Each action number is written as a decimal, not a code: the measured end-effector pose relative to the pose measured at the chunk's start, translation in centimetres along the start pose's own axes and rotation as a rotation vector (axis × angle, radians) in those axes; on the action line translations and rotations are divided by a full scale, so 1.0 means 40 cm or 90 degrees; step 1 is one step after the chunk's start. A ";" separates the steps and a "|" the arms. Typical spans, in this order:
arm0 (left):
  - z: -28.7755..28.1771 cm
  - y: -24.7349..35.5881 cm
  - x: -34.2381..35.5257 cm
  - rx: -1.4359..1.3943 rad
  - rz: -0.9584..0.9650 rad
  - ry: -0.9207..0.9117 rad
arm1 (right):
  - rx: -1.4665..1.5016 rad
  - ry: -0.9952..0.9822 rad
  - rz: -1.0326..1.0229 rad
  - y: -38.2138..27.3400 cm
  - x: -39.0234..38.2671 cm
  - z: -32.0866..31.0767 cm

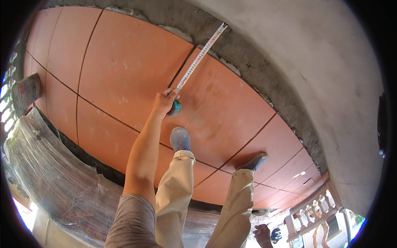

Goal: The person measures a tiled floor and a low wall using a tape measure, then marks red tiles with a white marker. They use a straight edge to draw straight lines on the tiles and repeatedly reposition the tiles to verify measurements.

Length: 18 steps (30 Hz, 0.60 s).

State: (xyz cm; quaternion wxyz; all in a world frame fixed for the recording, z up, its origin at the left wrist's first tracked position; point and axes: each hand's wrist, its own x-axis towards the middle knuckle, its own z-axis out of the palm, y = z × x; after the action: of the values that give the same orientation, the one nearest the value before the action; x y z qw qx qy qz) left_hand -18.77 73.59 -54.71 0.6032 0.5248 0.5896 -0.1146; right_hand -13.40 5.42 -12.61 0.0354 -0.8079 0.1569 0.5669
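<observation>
My left hand (165, 101) is closed around a dark tape measure (175, 108) with a teal part, held low over the reddish-orange floor tiles (136, 53). Its white blade (198, 62) runs out from my fingers, across the tile edge and the grey mortar strip (182, 20), to the foot of the pale wall (331, 82). Low at the right, my right hand (262, 234) shows small with its fingers curled. Beside it is a round dark thing (276, 235) with pale marks; whether the hand holds it, I cannot tell.
My feet in grey-blue shoes (180, 139) stand on the tiles. A dirty bucket (27, 94) is at the left edge. Plastic wrap (53, 165) covers a long surface along the near left side. A pale balustrade (314, 213) stands at the lower right.
</observation>
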 end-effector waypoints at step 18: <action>0.195 0.329 0.245 0.088 0.090 0.111 | 0.046 -0.019 -0.039 0.281 -0.095 0.102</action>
State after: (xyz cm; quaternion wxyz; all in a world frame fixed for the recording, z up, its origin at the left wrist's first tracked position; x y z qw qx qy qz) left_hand -1.48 77.87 -58.23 0.5183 0.6133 0.5923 -0.0663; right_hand -21.56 -3.45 -9.18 0.0840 -0.8020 0.1519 0.5715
